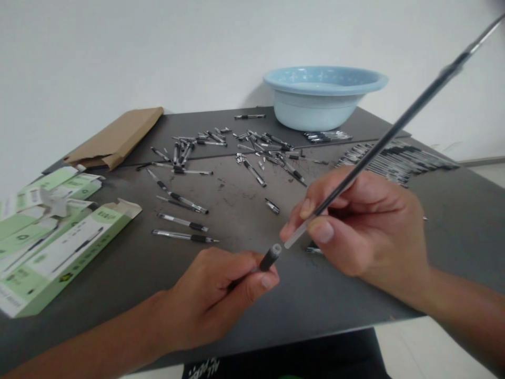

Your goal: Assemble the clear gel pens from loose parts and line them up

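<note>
My left hand (224, 295) is closed around a pen barrel (270, 257), whose black grip and open end stick out past the thumb. Between thumb and fingers of my right hand (363, 226) is a long, thin ink refill (394, 131), slanting up to the right. The refill's clear lower end sits just beside the barrel's open end, with a small gap that seems to keep them apart. A pen cap (272, 206) lies on the table beyond my hands. Under my right hand another pen part (313, 248) is partly hidden.
A light blue basin (319, 108) stands at the back. Loose pens and parts (252, 171) are scattered mid-table, with rows of pens (394, 158) on the right. At left are green-white boxes (74, 252) and a brown paper envelope (118, 134). The grey table's (307, 321) front edge is near me.
</note>
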A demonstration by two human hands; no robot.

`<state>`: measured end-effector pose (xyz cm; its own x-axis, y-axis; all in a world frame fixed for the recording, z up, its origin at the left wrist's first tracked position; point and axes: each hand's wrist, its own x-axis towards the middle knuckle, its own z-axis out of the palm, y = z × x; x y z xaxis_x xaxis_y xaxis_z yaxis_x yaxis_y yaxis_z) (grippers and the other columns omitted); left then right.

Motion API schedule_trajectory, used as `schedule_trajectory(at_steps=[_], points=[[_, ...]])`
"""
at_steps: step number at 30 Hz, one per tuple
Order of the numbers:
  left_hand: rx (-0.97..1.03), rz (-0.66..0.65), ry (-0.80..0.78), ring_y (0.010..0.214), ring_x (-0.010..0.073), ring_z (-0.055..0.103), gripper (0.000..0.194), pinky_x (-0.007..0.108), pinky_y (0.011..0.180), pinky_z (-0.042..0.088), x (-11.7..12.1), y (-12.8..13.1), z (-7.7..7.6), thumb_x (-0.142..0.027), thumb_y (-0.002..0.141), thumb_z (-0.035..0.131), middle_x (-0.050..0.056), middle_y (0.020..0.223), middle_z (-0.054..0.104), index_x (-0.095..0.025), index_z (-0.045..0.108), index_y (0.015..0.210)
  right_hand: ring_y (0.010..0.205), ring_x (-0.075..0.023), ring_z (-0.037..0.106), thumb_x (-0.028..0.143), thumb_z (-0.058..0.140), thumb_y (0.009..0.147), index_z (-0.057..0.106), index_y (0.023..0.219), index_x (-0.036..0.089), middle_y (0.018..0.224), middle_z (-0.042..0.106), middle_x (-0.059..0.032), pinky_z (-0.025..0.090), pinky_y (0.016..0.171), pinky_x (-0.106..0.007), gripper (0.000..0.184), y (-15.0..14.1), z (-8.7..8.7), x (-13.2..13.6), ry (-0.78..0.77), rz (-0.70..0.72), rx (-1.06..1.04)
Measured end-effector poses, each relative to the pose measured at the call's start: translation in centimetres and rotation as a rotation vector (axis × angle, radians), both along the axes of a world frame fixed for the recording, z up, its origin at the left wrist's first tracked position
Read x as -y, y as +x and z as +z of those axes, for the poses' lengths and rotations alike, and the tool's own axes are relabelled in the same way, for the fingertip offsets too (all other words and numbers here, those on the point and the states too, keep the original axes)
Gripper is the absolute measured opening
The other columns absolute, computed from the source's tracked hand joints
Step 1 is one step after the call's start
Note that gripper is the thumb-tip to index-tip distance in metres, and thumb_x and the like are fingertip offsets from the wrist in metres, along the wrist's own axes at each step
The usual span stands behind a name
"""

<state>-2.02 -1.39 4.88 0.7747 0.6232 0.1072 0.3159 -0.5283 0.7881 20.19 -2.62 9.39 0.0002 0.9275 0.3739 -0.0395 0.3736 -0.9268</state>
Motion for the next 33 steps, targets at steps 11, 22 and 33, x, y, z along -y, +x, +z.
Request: schedule_trajectory(at_steps=[11,22,33], points=[[-0.015,-0.030,-0.015,0.056,0.0123,0.052,0.029,0.024,0.054,0.037,0.0,-0.2,-0.2,-0.034,0.111,0.045,-0.004,0.066,0.053,-0.023,0.059,0.088,0.061,-0.0193,0.069,0.027,0.084,0.081,0.063,0.077,0.026,0.072,0.073,-0.0006,0.052,0.049,-0.032,0.022,0.4,-0.8,-0.5,0.014,0.019,0.126],[0.049,-0.079,0.015,0.055,0.0085,0.045,0.025,0.021,0.053,0.032,-0.2,-0.2,-0.8,-0.028,0.110,0.048,-0.008,0.066,0.044,-0.021,0.055,0.087,0.054,-0.0135,0.065,0.017,0.078,0.083,0.060,0.078,0.024,0.065,0.071,0.0020,0.046,0.044,-0.024,0.020,0.3,-1.1,-0.6,0.114,0.064,0.120],[0.023,-0.040,0.003,0.053,0.0081,0.045,0.027,0.021,0.051,0.032,0.0,0.1,-0.6,-0.029,0.110,0.047,-0.008,0.064,0.043,-0.021,0.056,0.086,0.057,-0.0145,0.068,0.019,0.079,0.084,0.062,0.079,0.024,0.066,0.070,0.0020,0.048,0.044,-0.024,0.019,0.6,-1.2,-0.7,0.107,0.052,0.162]])
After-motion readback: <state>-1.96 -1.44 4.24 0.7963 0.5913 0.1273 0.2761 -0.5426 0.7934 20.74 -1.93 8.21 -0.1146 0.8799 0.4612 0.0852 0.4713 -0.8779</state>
